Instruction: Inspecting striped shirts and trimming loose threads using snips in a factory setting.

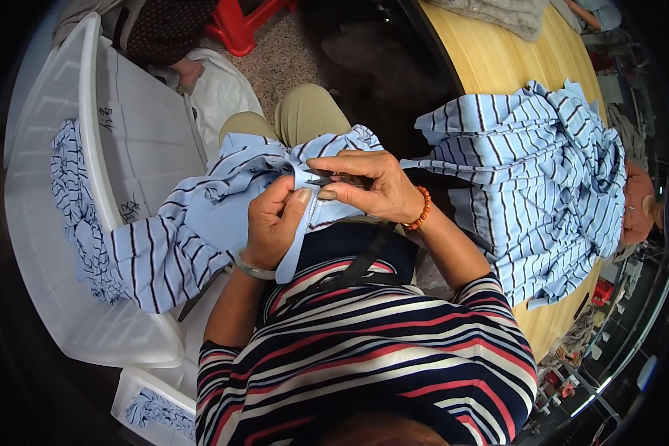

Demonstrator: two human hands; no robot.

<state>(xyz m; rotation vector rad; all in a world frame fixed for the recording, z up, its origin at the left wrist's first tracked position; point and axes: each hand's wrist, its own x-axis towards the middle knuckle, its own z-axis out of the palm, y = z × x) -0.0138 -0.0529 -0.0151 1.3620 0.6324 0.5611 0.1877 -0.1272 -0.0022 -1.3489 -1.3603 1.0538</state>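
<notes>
A light blue shirt with dark and white stripes [208, 215] lies across my lap. My left hand [273, 223] is closed, pinching a plain light blue band of the shirt between thumb and fingertips. In my right hand [379, 186] are small dark metal thread snips [346, 180], mostly hidden by the thumb and fingers. Their pointed tip reaches the edge of the blue band, close beside my left fingertips. One sleeve of the shirt drapes left over the rim of a white plastic bin.
Striped shirts [535, 186] are heaped on the wooden table [490, 59] at my right. The white bin [89, 149] stands at my left, with another smaller white bin [126, 386] below. A red stool [238, 30] is ahead. Other people sit at far left and far right.
</notes>
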